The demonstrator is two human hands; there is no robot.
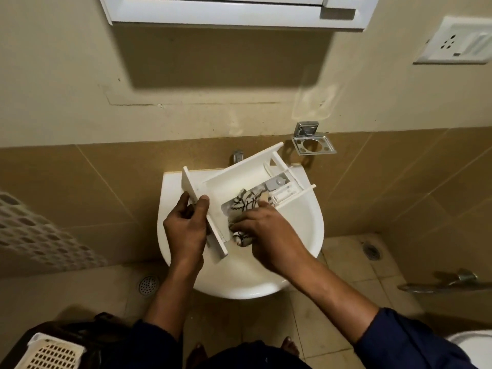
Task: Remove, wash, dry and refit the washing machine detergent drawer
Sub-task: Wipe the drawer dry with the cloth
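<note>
A white plastic detergent drawer (239, 177) is held tilted over a white washbasin (306, 222), running from lower left to upper right. Its flat front panel is at the lower left and its open compartments face up. The far end of the drawer reaches over the back rim of the basin, close to the tap (237, 155).

The left hand (183, 227) grips the front panel, with the thumb on the inner side and the fingers curled round behind it. The right hand (266, 233) is closed round a bunched white cloth with a dark pattern (245, 205) and presses it into the large compartment nearest the front panel. Part of the cloth sticks out below the fingers.

The basin is fixed to a wall of brown tiles. A chrome soap holder (312, 145) is mounted to the right of the tap, and a white wall socket (458, 41) sits higher up on the right. A white cabinet (234, 12) hangs above. The floor below is tiled, with a round drain (148, 285) to the left of the basin. A perforated plastic basket (53, 352) stands at the lower left.
</note>
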